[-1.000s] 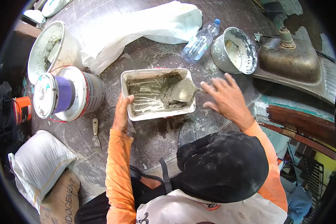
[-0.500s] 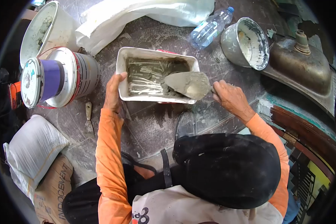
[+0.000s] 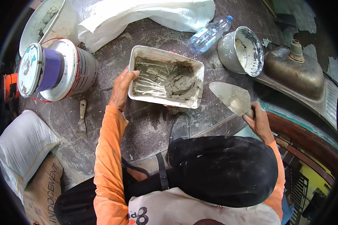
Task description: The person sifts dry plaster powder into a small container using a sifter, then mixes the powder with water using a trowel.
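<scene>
My left hand [image 3: 124,84] grips the left wall of a white rectangular tub [image 3: 165,101], thumb over the rim. Wet grey mortar [image 3: 181,83] is heaped in the tub's right end, while a thin streaked layer covers the rest of its bottom. To the right of the tub, my right hand [image 3: 258,122] is closed around the handle of a trowel [image 3: 231,98]. The trowel's broad blade, smeared with grey mortar, points left toward the tub and is apart from it.
At left stand a lidded pail [image 3: 87,71] with a smaller purple-banded tub [image 3: 52,70] and a large bucket [image 3: 69,22]. A scraper [image 3: 82,118] lies near sacks [image 3: 28,140]. Beyond the tub are a plastic bottle [image 3: 206,36], a metal pot [image 3: 229,52] and a steel sink [image 3: 300,67].
My right hand has drawn the trowel out of the tub, rightward and toward me, leaving mortar heaped at the tub's right end. The tub has turned slightly, my left hand still on it.
</scene>
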A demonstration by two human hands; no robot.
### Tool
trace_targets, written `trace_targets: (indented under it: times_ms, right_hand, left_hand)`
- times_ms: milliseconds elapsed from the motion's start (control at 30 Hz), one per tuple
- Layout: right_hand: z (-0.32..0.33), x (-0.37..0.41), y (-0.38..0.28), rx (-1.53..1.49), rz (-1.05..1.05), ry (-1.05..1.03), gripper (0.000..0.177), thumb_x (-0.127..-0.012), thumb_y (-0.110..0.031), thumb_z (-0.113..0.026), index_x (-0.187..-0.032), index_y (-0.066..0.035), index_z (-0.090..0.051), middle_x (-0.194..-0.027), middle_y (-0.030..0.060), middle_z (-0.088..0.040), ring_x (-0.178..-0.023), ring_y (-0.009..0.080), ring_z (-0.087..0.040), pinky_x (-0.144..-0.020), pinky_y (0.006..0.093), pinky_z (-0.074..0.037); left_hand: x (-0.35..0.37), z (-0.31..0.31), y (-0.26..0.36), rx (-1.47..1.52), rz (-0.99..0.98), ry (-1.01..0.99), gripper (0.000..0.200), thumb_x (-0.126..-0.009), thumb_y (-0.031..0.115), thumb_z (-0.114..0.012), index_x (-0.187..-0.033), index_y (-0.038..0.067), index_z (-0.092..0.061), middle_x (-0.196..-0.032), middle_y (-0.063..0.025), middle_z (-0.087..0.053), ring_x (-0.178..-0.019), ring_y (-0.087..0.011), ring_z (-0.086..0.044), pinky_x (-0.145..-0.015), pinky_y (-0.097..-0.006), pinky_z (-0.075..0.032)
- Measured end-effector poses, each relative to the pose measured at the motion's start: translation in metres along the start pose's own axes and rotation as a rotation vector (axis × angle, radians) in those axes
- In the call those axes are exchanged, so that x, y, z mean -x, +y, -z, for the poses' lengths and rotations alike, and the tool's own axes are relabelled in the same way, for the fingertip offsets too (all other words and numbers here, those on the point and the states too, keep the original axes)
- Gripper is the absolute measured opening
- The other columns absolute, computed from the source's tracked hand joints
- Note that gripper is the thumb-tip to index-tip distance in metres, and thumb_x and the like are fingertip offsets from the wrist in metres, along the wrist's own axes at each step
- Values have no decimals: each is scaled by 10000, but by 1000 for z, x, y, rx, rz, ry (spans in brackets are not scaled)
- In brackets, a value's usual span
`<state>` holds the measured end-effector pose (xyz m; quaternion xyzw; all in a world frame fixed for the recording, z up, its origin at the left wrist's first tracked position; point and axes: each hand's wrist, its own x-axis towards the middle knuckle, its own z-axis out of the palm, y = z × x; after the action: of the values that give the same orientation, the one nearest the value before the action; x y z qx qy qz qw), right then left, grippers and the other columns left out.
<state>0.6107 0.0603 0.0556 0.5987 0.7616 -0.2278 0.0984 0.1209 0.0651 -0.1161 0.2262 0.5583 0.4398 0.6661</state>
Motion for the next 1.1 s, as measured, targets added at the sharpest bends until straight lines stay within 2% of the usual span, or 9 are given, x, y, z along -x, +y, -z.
trace_targets:
  times_ms: [200, 267, 433, 533, 633, 700, 733, 867, 1100]
  right_hand:
    - [9, -62, -88, -458, 203, -67, 334, -1051, -331, -726, -1163, -22, -666, -831, 91, -629, -791, 237, -624, -747, 382, -506]
    - [14, -100, -93, -476, 55, -625, 473, -1114, -472, -614, -1044, -13, -708, -726, 21, -541, -676, 136, -528, -615, 340, -432]
    - [35, -124, -66, -400, -138, -856, 517, -1114, -537, -591, -999, -62, -759, -702, -45, -507, -580, 74, -437, -534, 287, -363]
    - [59, -103, -22, -400, -140, -820, 556, -1120, -531, -582, -1003, -12, -743, -625, -18, -454, -557, 78, -439, -509, 322, -354]
    - [78, -64, -25, -134, -88, -495, 485, -1117, -455, -599, -1060, 8, -728, -685, 40, -556, -601, 160, -544, -566, 354, -415]
    - [73, -36, -53, 87, 121, 72, 382, -1095, -361, -621, -1162, 8, -695, -820, 109, -668, -713, 276, -649, -645, 402, -467]
    - [76, -28, -73, 223, 158, 53, 337, -1047, -299, -660, -1248, -29, -679, -975, 107, -699, -847, 298, -681, -711, 405, -492]
    - [49, -19, -127, 816, 487, 44, 393, -912, -189, -690, -1276, -43, -669, -1029, 35, -606, -948, 199, -618, -815, 361, -488]
    - [22, -75, -141, 979, 544, 358, 361, -891, -148, -653, -1228, -29, -703, -1008, 43, -615, -919, 183, -594, -794, 336, -453]
  left_hand:
    - [-1, -2, 4, 22, 2, -12, 827, -964, 404, -692, -1659, 24, -453, -1481, -160, -620, -1308, -254, -621, -1137, -355, -469]
    - [3, -4, 7, 31, 11, -4, 818, -965, 399, -694, -1654, 25, -462, -1473, -158, -626, -1296, -248, -628, -1127, -349, -476]
    - [4, -4, 2, 56, -16, 22, 797, -962, 385, -698, -1641, 26, -487, -1452, -152, -642, -1272, -227, -642, -1100, -330, -490]
    - [3, -9, 10, -18, -87, -32, 865, -947, 387, -710, -1664, -9, -432, -1520, -182, -606, -1344, -255, -616, -1159, -350, -444]
    - [3, -14, 12, -77, -117, -50, 958, -932, 425, -722, -1689, -34, -355, -1578, -222, -561, -1403, -294, -585, -1206, -369, -404]
    - [4, -21, 16, -115, -138, -48, 1006, -919, 449, -731, -1694, -48, -326, -1590, -244, -544, -1419, -306, -575, -1212, -372, -399]
    - [4, -25, 19, -157, -170, -40, 1054, -906, 473, -740, -1699, -61, -296, -1603, -266, -527, -1435, -318, -565, -1219, -375, -393]
    - [3, -37, 28, -176, -160, -27, 1140, -863, 517, -784, -1686, -96, -287, -1573, -296, -544, -1418, -315, -580, -1197, -363, -419]
    - [16, -33, 21, -138, -167, -58, 1067, -896, 440, -792, -1678, -97, -305, -1536, -256, -594, -1350, -263, -620, -1157, -346, -459]
